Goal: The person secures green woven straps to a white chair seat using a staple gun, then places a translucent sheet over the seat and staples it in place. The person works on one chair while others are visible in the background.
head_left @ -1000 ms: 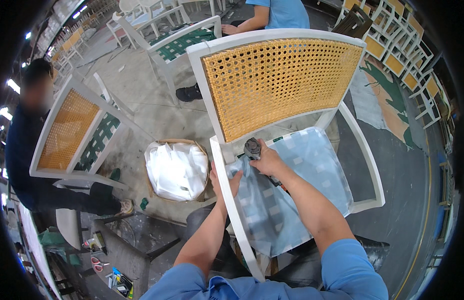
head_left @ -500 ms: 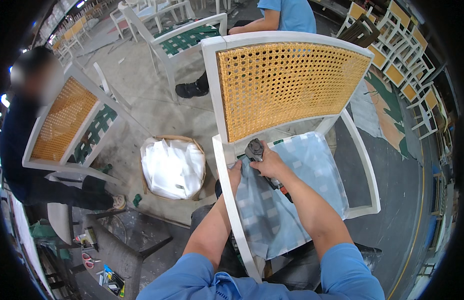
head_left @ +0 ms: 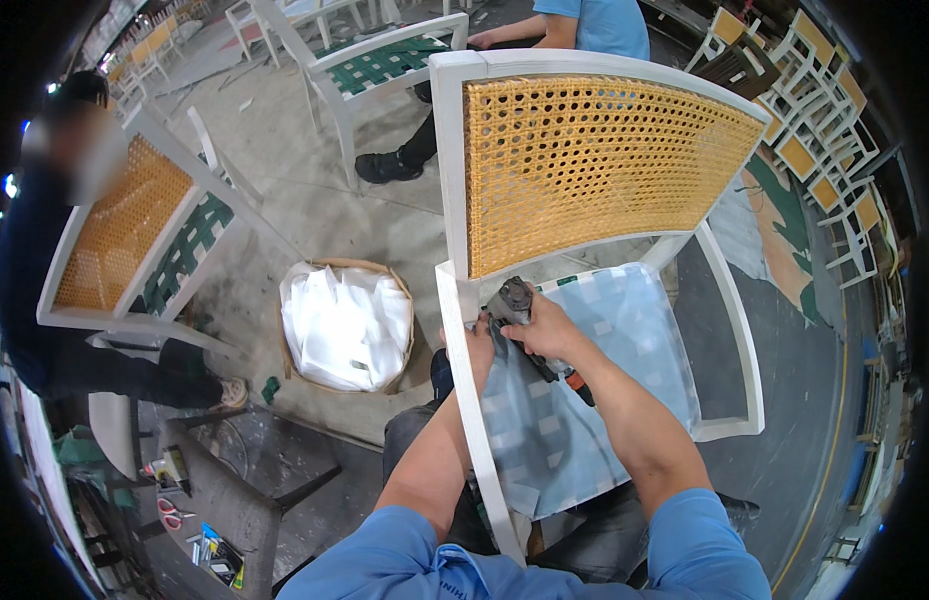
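A white chair with a yellow woven cane back stands before me. A pale blue sheet cover lies over its seat, with a green-and-white webbing pattern faintly showing through. My right hand grips a dark staple gun, its nose down at the seat's rear left corner; an orange part shows at its lower end. Close beside the nose, my left hand is closed around the cover's edge at the left side of the seat. The chair's white left armrest hides part of its fingers.
A basket of white sheets stands on the floor at left. Farther left, a person stands by another cane chair. Red-handled scissors and small tools lie on a grey seat. Behind, another person sits; stacked chairs fill the far right.
The view has shifted slightly, so the chair back sits higher and farther right. My left hand has moved up closer to the staple gun's nose, which stays at the same corner.
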Tool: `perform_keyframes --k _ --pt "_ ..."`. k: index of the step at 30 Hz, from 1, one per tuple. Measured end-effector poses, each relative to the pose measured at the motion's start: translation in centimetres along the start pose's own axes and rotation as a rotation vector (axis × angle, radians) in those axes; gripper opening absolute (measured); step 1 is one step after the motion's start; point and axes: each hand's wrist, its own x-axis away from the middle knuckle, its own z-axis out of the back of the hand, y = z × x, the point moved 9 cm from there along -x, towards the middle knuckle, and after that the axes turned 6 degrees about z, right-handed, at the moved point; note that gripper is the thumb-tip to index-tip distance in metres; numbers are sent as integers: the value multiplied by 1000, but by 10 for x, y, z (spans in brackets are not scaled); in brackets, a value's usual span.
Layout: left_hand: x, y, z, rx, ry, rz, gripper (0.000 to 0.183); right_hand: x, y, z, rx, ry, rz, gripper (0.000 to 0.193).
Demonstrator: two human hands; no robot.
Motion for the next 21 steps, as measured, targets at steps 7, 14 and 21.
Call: perform_keyframes --k 7,14,21 --pt "-4 -10 1 15 76 -55 54 -4 -5 -7 49 -21 -12 73" --pt "4 12 -3 71 -172 -156 59 -8 6 1 218 129 168 84" --pt "13 21 11 75 5 -195 33 -9 6 -1 254 110 127 96"
